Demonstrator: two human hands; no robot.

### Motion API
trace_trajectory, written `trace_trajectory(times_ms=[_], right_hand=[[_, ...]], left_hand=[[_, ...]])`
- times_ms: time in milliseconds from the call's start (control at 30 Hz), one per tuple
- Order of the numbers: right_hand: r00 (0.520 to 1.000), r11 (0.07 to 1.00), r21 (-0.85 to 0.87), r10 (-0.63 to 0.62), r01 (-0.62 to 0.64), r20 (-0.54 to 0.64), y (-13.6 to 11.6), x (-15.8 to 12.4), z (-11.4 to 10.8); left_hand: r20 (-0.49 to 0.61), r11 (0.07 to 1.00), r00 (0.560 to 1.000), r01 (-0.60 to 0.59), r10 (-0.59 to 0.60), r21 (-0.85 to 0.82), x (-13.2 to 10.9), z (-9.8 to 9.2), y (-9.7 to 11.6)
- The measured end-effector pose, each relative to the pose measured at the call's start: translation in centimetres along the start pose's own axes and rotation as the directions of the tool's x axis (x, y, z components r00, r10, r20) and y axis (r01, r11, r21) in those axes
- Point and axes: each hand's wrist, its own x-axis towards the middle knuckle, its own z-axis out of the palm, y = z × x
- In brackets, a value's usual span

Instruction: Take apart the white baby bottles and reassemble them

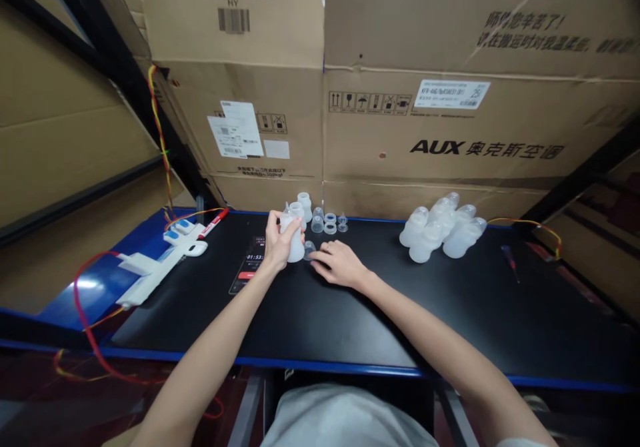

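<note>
My left hand (pixel 277 240) is wrapped round a milky-white baby bottle (pixel 295 252), held upright with its open neck at the top. A small pointed translucent piece shows by the bottle's neck at the thumb side; I cannot tell if it is a teat. My right hand (pixel 341 263) reaches in from the right, thumb apart from the fingers, its fingertips at a clear dome cap (pixel 309 249) on the black mat. Behind them stand another open bottle (pixel 304 205), clear caps (pixel 317 220), white collar rings (pixel 330 223) and small teats (pixel 343 222).
Several capped bottles (pixel 425 242) stand grouped on the right. A phone (pixel 246 267) running a timer lies left of my hands. Further left are a power strip (pixel 160 267) and a red marker (pixel 214 223). A small screwdriver (pixel 510 261) lies far right. Cardboard (pixel 370 133) walls the back.
</note>
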Motion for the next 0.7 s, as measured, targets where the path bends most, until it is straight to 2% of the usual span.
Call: trace_trajectory(times_ms=[100, 233, 333, 433, 567, 633, 700], right_hand=[[0.994, 0.994, -0.046, 0.097, -0.095, 0.044, -0.4, 0.3, 0.7], [0.960, 0.960, -0.014, 0.278, -0.278, 0.020, -0.3, 0.5, 1.3], [0.967, 0.968, -0.022, 0.251, -0.250, 0.033, -0.4, 0.4, 1.3], [0.967, 0.973, -0.075, 0.226, -0.218, 0.118, -0.7, 0.6, 0.9], [0.927, 0.950, -0.129, 0.306, -0.283, 0.219, -1.2, 0.9, 0.2], [0.910, 0.937, -0.143, 0.346, -0.320, 0.227, -1.3, 1.0, 0.0], [0.900, 0.926, -0.149, 0.372, -0.346, 0.226, -1.5, 1.0, -0.1]], left_hand=[[-0.021, 0.999, 0.999, -0.050, 0.050, 0.016, 0.4, -0.4, 0.0], [0.002, 0.988, 0.988, -0.157, 0.157, 0.008, 1.0, -1.5, -0.6], [0.024, 0.985, 0.986, -0.166, 0.165, 0.049, 1.1, -2.2, -1.1], [0.034, 0.972, 0.982, -0.191, 0.188, 0.140, 0.9, -2.3, -1.2], [-0.012, 0.945, 0.972, -0.226, 0.236, 0.238, 0.7, -1.9, -0.8], [-0.038, 0.937, 0.969, -0.226, 0.244, 0.267, 0.8, -1.7, -0.7], [-0.017, 0.917, 0.972, -0.217, 0.236, 0.336, 0.8, -1.8, -0.8]])
